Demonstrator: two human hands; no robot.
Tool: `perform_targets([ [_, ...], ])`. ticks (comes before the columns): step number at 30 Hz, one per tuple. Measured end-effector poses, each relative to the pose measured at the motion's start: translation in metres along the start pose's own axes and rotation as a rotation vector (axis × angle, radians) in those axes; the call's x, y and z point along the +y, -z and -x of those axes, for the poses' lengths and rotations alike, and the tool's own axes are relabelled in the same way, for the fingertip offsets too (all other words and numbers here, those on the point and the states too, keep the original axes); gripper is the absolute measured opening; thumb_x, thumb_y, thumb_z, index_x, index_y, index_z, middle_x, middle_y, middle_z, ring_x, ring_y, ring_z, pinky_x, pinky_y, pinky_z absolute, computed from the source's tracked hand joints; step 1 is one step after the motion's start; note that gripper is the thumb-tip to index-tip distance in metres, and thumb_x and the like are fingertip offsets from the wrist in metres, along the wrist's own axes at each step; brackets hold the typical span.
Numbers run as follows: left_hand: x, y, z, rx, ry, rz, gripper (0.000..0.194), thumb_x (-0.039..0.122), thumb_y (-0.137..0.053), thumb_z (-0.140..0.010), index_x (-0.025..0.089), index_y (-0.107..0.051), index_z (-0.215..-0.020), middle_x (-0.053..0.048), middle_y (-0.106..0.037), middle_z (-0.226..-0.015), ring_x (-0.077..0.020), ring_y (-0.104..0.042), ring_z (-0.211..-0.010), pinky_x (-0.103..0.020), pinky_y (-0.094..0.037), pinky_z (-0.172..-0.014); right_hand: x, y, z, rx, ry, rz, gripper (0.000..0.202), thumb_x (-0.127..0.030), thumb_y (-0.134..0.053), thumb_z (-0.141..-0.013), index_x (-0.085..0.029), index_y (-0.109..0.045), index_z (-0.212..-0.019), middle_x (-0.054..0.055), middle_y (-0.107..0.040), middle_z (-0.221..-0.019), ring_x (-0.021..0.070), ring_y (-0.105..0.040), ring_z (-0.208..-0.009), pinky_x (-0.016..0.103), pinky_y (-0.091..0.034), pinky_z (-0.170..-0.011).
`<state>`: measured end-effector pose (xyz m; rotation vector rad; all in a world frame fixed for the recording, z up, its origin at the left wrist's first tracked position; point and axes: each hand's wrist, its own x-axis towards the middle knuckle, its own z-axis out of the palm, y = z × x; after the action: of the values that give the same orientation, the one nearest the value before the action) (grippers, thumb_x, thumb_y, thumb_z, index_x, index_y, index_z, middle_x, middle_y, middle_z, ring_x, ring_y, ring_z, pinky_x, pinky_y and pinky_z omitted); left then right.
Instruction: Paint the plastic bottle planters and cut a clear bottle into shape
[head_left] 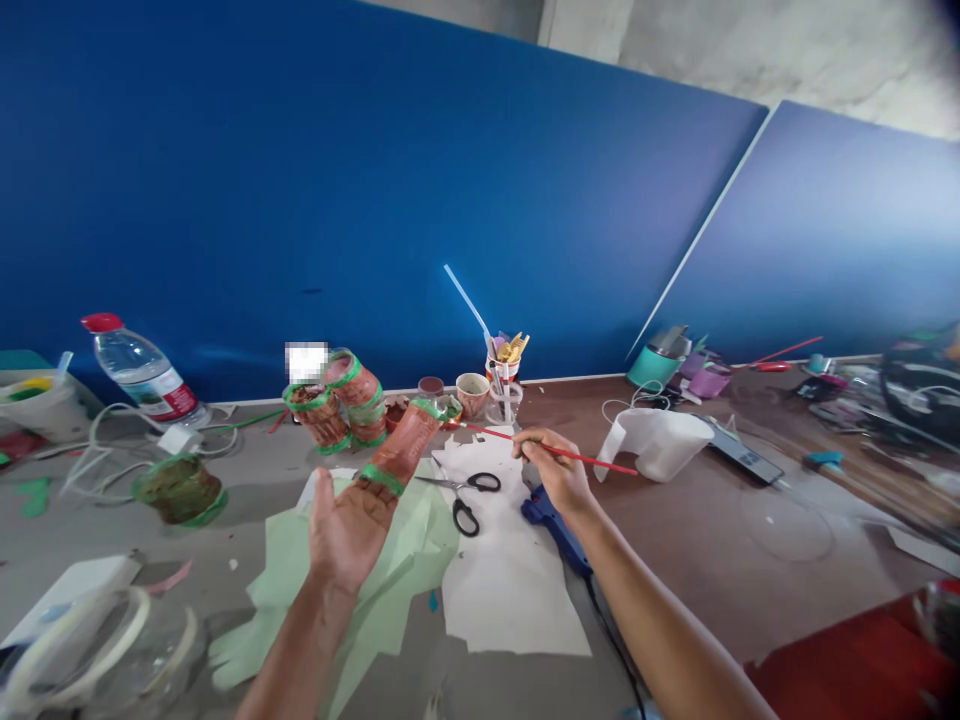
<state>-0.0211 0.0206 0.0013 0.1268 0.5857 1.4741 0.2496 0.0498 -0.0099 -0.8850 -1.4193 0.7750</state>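
Observation:
My left hand (pixel 349 535), palm up, supports a reddish-brown painted cylinder (pixel 407 442) with green bands at both ends. The fingers are mostly hidden behind its lower end. In my right hand (pixel 559 470) is a thin red-handled paintbrush (pixel 609 466), pinched and pointing left. Its tip lies close to the cylinder's upper green rim; whether they touch I cannot tell. Black-handled scissors (pixel 466 484) lie open between my hands on white paper (pixel 510 590). Beneath my right hand is a blue corded tool (pixel 559 530), which looks like a glue gun.
Similar brown-and-green cylinders (pixel 321 418) stand at the back left, near a water bottle (pixel 142 370). Another lies nearer, a greenish cylinder (pixel 180 490). Green paper (pixel 405 570) is under my left arm. Paper cups (pixel 472 396) stand along the blue partition (pixel 375 200). A white curled sheet (pixel 667 445) sits right.

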Motion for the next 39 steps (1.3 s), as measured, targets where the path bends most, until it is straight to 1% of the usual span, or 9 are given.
perform_targets([
  [5,-0.002,-0.006,0.004,0.028,0.005,-0.073,0.072,0.058,-0.028,-0.092,0.001,-0.053,-0.128,-0.024,-0.069,-0.110,-0.0329,-0.057,-0.119,-0.050,-0.041,-0.105,0.002,-0.002,0.000,0.025,0.039,-0.070,0.015,-0.027,-0.058,-0.084,-0.021,-0.071,-0.087,0.003,-0.067,-0.075,0.0159,-0.054,-0.066,0.029,-0.042,-0.061],
  [12,-0.004,-0.008,0.005,0.030,-0.021,-0.094,0.067,0.055,-0.027,-0.094,0.002,-0.056,-0.124,-0.022,-0.070,-0.109,-0.0306,-0.059,-0.117,-0.047,-0.042,-0.104,-0.008,-0.006,0.000,-0.016,0.011,0.015,0.016,-0.028,-0.057,-0.084,-0.020,-0.071,-0.086,0.003,-0.068,-0.075,0.0150,-0.053,-0.063,0.029,-0.043,-0.060],
  [19,-0.002,-0.009,0.004,0.028,-0.038,-0.048,0.066,0.052,-0.027,-0.095,0.001,-0.053,-0.129,-0.023,-0.069,-0.111,-0.0309,-0.059,-0.117,-0.047,-0.045,-0.101,0.003,-0.003,0.000,0.070,0.005,-0.045,0.015,-0.026,-0.057,-0.082,-0.021,-0.070,-0.084,0.002,-0.065,-0.068,0.0157,-0.054,-0.064,0.029,-0.042,-0.059],
  [22,-0.004,-0.007,0.005,0.020,-0.005,-0.054,0.068,0.053,-0.029,-0.094,0.001,-0.050,-0.131,-0.024,-0.069,-0.111,-0.0320,-0.060,-0.116,-0.048,-0.046,-0.100,0.003,-0.005,0.001,0.037,0.019,-0.070,0.015,-0.028,-0.057,-0.083,-0.021,-0.070,-0.086,0.004,-0.066,-0.073,0.0161,-0.054,-0.065,0.029,-0.043,-0.060],
  [26,-0.003,-0.003,0.003,0.012,0.026,-0.007,0.069,0.058,-0.033,-0.091,0.004,-0.051,-0.131,-0.023,-0.069,-0.110,-0.0327,-0.062,-0.112,-0.048,-0.046,-0.100,-0.005,-0.008,0.002,-0.032,0.010,-0.002,0.015,-0.028,-0.058,-0.083,-0.021,-0.071,-0.085,0.003,-0.068,-0.075,0.0153,-0.054,-0.063,0.029,-0.044,-0.060],
  [29,0.000,0.000,0.000,0.044,0.025,0.026,0.067,0.059,-0.034,-0.091,0.005,-0.054,-0.126,-0.021,-0.072,-0.100,-0.0314,-0.068,-0.100,-0.048,-0.050,-0.093,-0.008,-0.006,0.002,-0.032,0.012,0.039,0.014,-0.027,-0.058,-0.082,-0.021,-0.071,-0.083,0.003,-0.068,-0.073,0.0152,-0.053,-0.062,0.029,-0.044,-0.059],
  [32,0.004,0.005,-0.004,0.056,0.015,0.046,0.063,0.058,-0.033,-0.091,0.005,-0.056,-0.118,-0.021,-0.072,-0.091,-0.0294,-0.071,-0.086,-0.045,-0.056,-0.082,-0.007,-0.003,0.001,-0.017,0.000,0.070,0.014,-0.026,-0.058,-0.081,-0.021,-0.071,-0.081,0.003,-0.067,-0.070,0.0155,-0.052,-0.061,0.028,-0.042,-0.056],
  [35,0.005,0.010,-0.007,0.061,0.025,0.064,0.061,0.058,-0.034,-0.091,0.007,-0.056,-0.115,-0.021,-0.072,-0.091,-0.0293,-0.071,-0.084,-0.044,-0.057,-0.076,-0.003,-0.002,0.002,0.007,0.013,0.049,0.015,-0.027,-0.057,-0.082,-0.021,-0.071,-0.083,0.003,-0.067,-0.071,0.0162,-0.053,-0.062,0.029,-0.042,-0.056],
  [39,0.005,0.014,-0.010,0.090,0.058,0.030,0.066,0.060,-0.034,-0.090,0.005,-0.053,-0.120,-0.021,-0.071,-0.092,-0.0286,-0.071,-0.083,-0.042,-0.057,-0.072,-0.001,-0.005,0.003,0.025,0.061,-0.040,0.017,-0.030,-0.056,-0.084,-0.021,-0.070,-0.085,0.004,-0.066,-0.074,0.0170,-0.054,-0.065,0.030,-0.043,-0.060],
])
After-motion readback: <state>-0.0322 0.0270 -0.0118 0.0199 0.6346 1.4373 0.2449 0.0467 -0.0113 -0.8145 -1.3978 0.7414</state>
